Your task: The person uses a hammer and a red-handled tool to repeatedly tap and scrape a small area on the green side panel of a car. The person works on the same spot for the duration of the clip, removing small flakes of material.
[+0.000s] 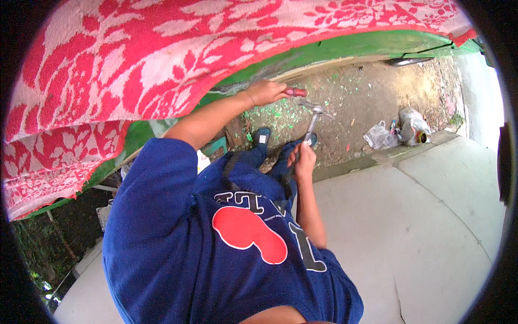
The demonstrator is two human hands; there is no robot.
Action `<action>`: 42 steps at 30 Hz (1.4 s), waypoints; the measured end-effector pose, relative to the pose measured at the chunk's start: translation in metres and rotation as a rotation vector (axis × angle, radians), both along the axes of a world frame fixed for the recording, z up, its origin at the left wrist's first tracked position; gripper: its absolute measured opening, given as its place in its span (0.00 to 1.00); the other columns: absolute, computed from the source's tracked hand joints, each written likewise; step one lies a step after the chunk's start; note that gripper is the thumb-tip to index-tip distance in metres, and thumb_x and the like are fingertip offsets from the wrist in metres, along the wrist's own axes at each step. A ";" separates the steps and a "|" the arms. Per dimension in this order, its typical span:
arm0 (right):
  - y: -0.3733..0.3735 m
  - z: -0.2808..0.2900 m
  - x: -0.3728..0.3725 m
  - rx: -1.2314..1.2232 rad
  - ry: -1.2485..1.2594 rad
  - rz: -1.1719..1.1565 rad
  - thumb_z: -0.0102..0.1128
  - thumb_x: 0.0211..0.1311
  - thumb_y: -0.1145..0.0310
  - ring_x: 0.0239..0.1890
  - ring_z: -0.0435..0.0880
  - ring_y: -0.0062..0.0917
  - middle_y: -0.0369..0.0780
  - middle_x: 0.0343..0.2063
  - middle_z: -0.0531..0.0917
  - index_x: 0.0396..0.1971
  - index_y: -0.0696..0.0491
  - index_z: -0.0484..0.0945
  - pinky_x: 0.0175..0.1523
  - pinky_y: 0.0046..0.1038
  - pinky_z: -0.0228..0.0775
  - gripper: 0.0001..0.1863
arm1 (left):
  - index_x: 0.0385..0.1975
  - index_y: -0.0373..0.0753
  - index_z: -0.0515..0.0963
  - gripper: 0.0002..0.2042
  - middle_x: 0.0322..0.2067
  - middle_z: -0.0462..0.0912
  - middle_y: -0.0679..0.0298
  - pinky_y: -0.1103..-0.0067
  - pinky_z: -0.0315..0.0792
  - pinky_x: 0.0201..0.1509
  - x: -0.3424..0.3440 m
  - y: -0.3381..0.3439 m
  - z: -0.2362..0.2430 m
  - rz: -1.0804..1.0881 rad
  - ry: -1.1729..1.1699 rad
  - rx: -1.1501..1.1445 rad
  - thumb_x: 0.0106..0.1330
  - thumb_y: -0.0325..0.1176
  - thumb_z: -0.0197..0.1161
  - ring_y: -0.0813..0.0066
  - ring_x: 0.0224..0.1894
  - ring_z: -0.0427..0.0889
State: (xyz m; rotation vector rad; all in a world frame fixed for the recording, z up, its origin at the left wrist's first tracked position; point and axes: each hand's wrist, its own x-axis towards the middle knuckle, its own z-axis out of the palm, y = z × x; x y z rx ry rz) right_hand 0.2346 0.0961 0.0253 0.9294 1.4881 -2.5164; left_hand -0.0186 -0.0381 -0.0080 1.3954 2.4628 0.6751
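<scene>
My left hand (264, 92), reached out toward the green painted surface (264, 63), is closed round a tool with a red handle (295, 92). The handle's end sticks out to the right of my fist; its working end is hidden, so I cannot tell what kind of tool it is. Nearer to me, my right hand (306, 161) grips the lower shaft of a hammer (311, 127). The hammer's metal head is up, just right of and slightly below the red handle's end, and appears apart from it.
A red and pale pink flowered cloth (162, 59) drapes over the green structure. Green paint flakes lie on the dirt ground (350, 102) by my shoes (261, 136). Clear plastic bags (413, 124) sit at the right, beside the edge of a pale concrete slab (410, 216).
</scene>
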 end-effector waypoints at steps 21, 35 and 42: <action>0.021 0.022 0.014 -0.220 0.035 -0.441 0.46 0.71 0.50 0.16 0.69 0.22 0.35 0.14 0.67 0.25 0.54 0.68 0.19 0.25 0.65 0.22 | 0.34 0.46 0.72 0.15 0.25 0.80 0.58 0.61 0.74 0.29 0.011 -0.010 0.000 -0.140 -0.024 0.001 0.67 0.51 0.53 0.53 0.27 0.81; 0.008 0.011 0.019 -0.076 0.029 -0.311 0.42 0.72 0.49 0.14 0.70 0.24 0.39 0.13 0.69 0.27 0.55 0.68 0.18 0.27 0.64 0.23 | 0.32 0.44 0.71 0.14 0.26 0.79 0.59 0.62 0.74 0.31 0.005 -0.011 -0.001 -0.152 -0.013 -0.006 0.65 0.49 0.55 0.53 0.28 0.81; -0.001 0.003 0.023 0.032 -0.115 -0.204 0.42 0.71 0.46 0.12 0.67 0.23 0.36 0.12 0.68 0.25 0.52 0.66 0.18 0.25 0.62 0.24 | 0.34 0.45 0.72 0.11 0.27 0.80 0.58 0.60 0.74 0.33 0.022 -0.035 0.002 -0.006 -0.110 -0.097 0.65 0.45 0.56 0.51 0.30 0.81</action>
